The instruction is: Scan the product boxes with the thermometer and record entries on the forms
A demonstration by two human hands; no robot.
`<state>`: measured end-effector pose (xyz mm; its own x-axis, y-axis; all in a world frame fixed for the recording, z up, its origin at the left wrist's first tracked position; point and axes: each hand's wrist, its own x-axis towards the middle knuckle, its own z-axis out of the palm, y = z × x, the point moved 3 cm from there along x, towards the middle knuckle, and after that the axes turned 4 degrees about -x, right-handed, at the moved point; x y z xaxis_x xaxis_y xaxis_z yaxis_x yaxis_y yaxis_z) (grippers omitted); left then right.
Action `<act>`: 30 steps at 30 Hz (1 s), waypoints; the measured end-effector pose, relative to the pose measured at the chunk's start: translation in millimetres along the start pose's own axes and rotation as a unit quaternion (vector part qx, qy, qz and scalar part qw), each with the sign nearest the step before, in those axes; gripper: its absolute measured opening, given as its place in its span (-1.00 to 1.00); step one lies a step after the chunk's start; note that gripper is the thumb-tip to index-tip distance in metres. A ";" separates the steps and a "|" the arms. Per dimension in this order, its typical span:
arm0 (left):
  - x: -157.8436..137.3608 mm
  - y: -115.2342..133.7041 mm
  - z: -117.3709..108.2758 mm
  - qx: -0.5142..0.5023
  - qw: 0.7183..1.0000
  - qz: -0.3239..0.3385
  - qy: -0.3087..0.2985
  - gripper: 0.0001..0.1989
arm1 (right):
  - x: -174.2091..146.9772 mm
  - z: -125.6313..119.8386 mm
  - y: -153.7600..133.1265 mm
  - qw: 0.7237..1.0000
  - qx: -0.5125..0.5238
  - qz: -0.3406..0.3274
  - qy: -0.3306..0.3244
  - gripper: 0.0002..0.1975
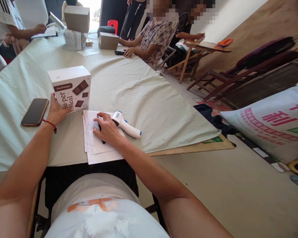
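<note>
A white box point(72, 87) printed with brown bars and "Su-per Meal" stands upright on the cloth-covered table. My left hand point(56, 110) grips its lower left corner, thumb along the front bottom edge, some fingers hidden beside it. Over a stack of written papers point(95, 148) my right hand point(106, 129) has its fingers curled round a black pen point(99, 125), mostly covered by the hand. A white and blue infrared thermometer point(129, 127) lies just right of that hand, partly on the papers. Left of my left hand rests a dark-screened phone point(35, 112).
Farther along the table point(119, 86) are a stacked carton point(76, 18), a smaller carton point(108, 41) and a loose sheet point(88, 53). Several people sit or stand around the far side. Right of the table are a folding chair point(248, 66) and a large printed sack point(270, 119).
</note>
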<state>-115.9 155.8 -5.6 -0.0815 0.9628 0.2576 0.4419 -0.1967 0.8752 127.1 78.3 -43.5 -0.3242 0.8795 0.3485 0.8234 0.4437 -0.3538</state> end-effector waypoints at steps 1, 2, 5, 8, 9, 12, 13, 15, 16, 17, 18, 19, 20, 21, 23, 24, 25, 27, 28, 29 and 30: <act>0.0 -1.8 0.5 -0.008 1.000 -0.016 -0.007 -0.04 | 0.0 0.5 0.1 1.000 0.000 0.005 -0.003 -0.67; -0.2 -2.4 -0.4 -0.011 0.999 -0.033 0.005 -0.07 | 0.1 0.9 0.3 1.000 -0.001 0.009 -0.004 -0.69; -0.6 1.6 -6.4 -0.020 0.996 -0.066 0.058 -0.11 | 0.2 1.4 1.0 1.000 0.001 0.013 -0.002 -0.74; -2.4 12.5 -11.8 -0.073 0.994 -0.065 0.057 -0.20 | 0.1 0.3 0.6 1.000 0.001 0.011 0.003 -0.77; -3.8 16.4 -12.3 -0.099 0.992 -0.073 0.036 -0.24 | 0.2 -0.2 -0.1 1.000 0.000 0.010 0.002 -0.78; -10.2 26.7 -9.4 -0.152 0.981 -0.106 -0.062 -0.33 | 0.5 -1.7 -2.4 1.000 -0.003 0.015 -0.007 -0.79; -12.4 28.9 -7.6 -0.152 0.978 -0.113 -0.091 -0.32 | 0.7 -2.1 -2.8 1.000 -0.002 0.022 -0.011 -0.77; -15.8 30.5 -3.7 -0.141 0.974 -0.117 -0.136 -0.27 | 1.2 -3.1 -2.5 0.999 -0.001 0.040 -0.016 -0.74; -16.8 30.1 -1.7 -0.135 0.972 -0.119 -0.153 -0.24 | 1.5 -4.0 -2.0 0.999 0.001 0.049 -0.016 -0.74; -17.4 29.4 0.2 -0.130 0.970 -0.118 -0.168 -0.23 | 1.8 -5.1 -1.5 0.998 0.005 0.057 -0.015 -0.75; -17.6 28.7 1.8 -0.123 0.969 -0.115 -0.183 -0.24 | 2.0 -6.6 -1.2 0.998 0.011 0.060 -0.013 -0.77; -17.6 28.2 2.9 -0.114 0.968 -0.108 -0.195 -0.27 | 1.9 -8.6 -1.2 0.998 0.019 0.061 -0.009 -0.79; -17.4 27.9 3.6 -0.104 0.968 -0.103 -0.204 -0.30 | 1.5 -11.3 -1.5 0.998 0.028 0.057 -0.005 -0.81; -17.2 28.0 3.8 -0.097 0.968 -0.097 -0.211 -0.33 | 0.6 -14.8 -1.9 0.998 0.035 0.053 0.001 -0.82; -17.1 28.8 3.6 -0.091 0.966 -0.092 -0.223 -0.33 | -3.1 -24.2 -1.7 0.998 0.043 0.045 0.020 -0.83; -17.2 29.3 3.2 -0.090 0.966 -0.092 -0.225 -0.31 | -6.0 -30.4 -0.2 0.997 0.038 0.048 0.037 -0.83; -17.3 29.8 2.7 -0.088 0.966 -0.092 -0.227 -0.29 | -9.6 -37.2 2.8 0.996 0.027 0.057 0.058 -0.82; -17.9 31.1 1.8 -0.077 0.966 -0.086 -0.232 -0.26 | -18.3 -51.2 14.1 0.990 -0.018 0.104 0.088 -0.77; -18.3 31.8 1.4 -0.070 0.967 -0.082 -0.233 -0.26 | -23.1 -57.3 22.0 0.985 -0.050 0.141 0.091 -0.69; -18.7 32.6 1.1 -0.065 0.967 -0.077 -0.233 -0.27 | -28.0 -62.2 30.9 0.977 -0.081 0.181 0.078 -0.59; -19.1 33.4 0.9 -0.062 0.967 -0.073 -0.235 -0.27 | -32.5 -65.6 39.9 0.969 -0.106 0.219 0.049 -0.53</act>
<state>-98.8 131.0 18.3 0.2931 0.9541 -0.0615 0.3429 -0.0448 0.9383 201.1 56.1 -12.1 0.1150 0.9499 0.2906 0.9527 -0.0226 -0.3032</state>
